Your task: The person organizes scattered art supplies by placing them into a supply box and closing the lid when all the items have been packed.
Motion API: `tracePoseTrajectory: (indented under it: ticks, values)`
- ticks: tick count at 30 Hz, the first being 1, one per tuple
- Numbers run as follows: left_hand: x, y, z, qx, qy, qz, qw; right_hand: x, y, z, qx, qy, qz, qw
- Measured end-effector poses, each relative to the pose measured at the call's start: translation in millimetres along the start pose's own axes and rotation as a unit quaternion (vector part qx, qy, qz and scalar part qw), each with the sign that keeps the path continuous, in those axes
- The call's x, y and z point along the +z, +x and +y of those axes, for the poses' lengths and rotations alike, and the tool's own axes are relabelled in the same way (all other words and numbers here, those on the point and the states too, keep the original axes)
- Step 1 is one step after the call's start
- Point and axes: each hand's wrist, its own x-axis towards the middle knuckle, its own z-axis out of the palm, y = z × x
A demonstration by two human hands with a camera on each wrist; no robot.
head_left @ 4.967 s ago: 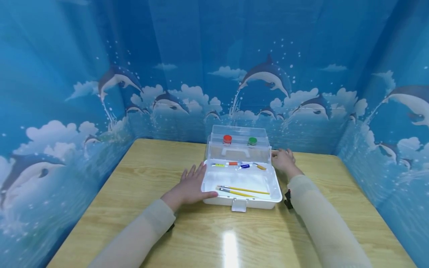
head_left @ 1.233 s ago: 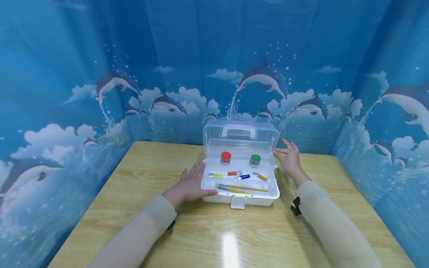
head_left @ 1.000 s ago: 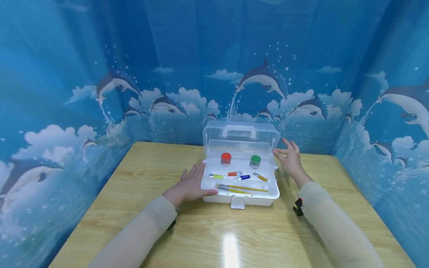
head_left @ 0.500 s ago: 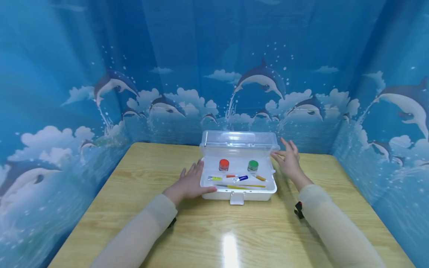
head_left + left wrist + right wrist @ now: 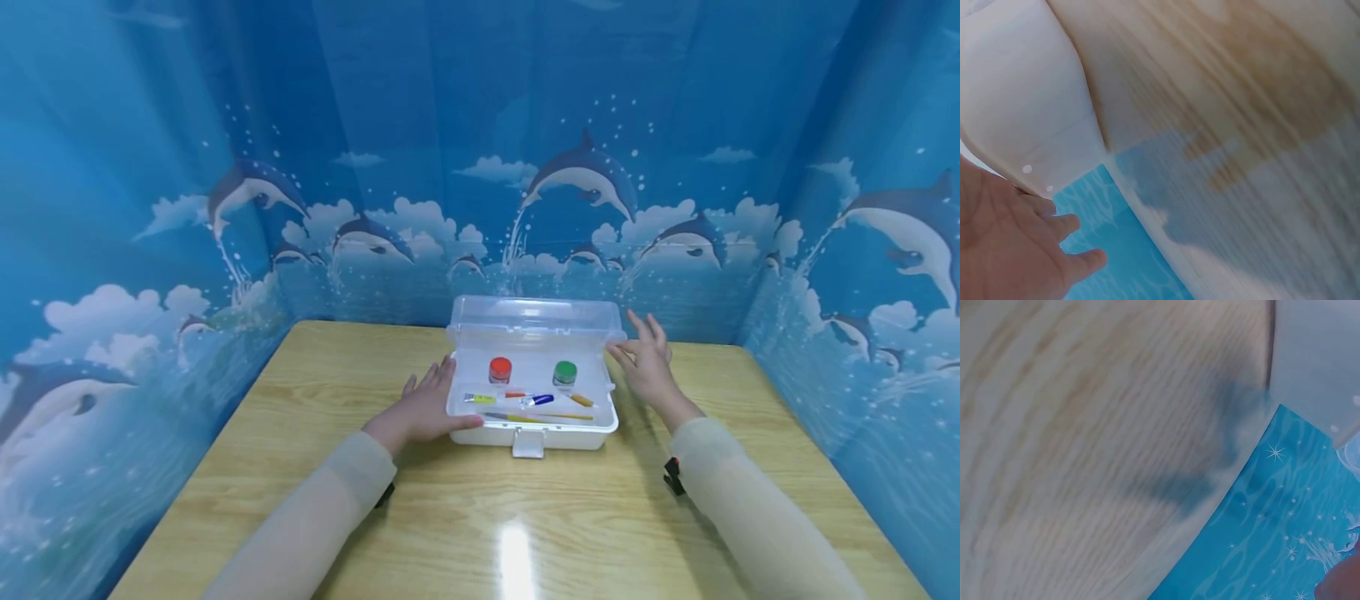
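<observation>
A white storage box (image 5: 570, 438) stands on the table. Its translucent lid (image 5: 536, 313) is raised at the back. My left hand (image 5: 420, 410) rests at the left side of the box, fingers straight, thumb over the front rim. In the left wrist view, that hand (image 5: 1007, 240) lies along the box wall. At the lid's back right edge, my right hand (image 5: 648, 367) pinches with thumb and forefinger, other fingers raised. Inside are a red-capped jar (image 5: 500, 370), a green-capped jar (image 5: 565, 372), small paint tubes (image 5: 480, 398) and thin yellow paintbrushes (image 5: 525, 417), partly overlapped.
The box's front latch (image 5: 528, 442) hangs down over the wooden table (image 5: 450, 517). Blue dolphin-print curtains (image 5: 405, 125) enclose the table at the back and both sides. A short orange-handled brush (image 5: 582, 400) also lies in the box.
The jars have come down and forward from higher up over five seconds. The lid has tilted, and its handle no longer shows. My right hand moves with its edge; my left stays put.
</observation>
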Motion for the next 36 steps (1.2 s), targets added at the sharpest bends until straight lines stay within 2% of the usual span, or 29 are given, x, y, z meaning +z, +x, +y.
tracePoseTrajectory:
  ticks: [14,22,30,36]
  values:
    - [-1.0,-0.2,-0.1,-0.008,0.016,-0.007,0.9998,1.4,-8,0,-0.013,-0.046,-0.006,0.999]
    - [-1.4,-1.8,-4.8,0.000,0.021,-0.007,0.9998,2.1,-12,4,-0.043,-0.060,0.003,0.997]
    - [-14.4,-8.9,-14.4,0.020,-0.001,-0.011,0.9997,3.7,-15,5,-0.078,-0.073,0.015,0.994]
    - [-24.6,-11.2,-9.5,0.033,-0.016,0.005,0.9993,2.1,-20,5,-0.082,-0.079,0.011,0.993]
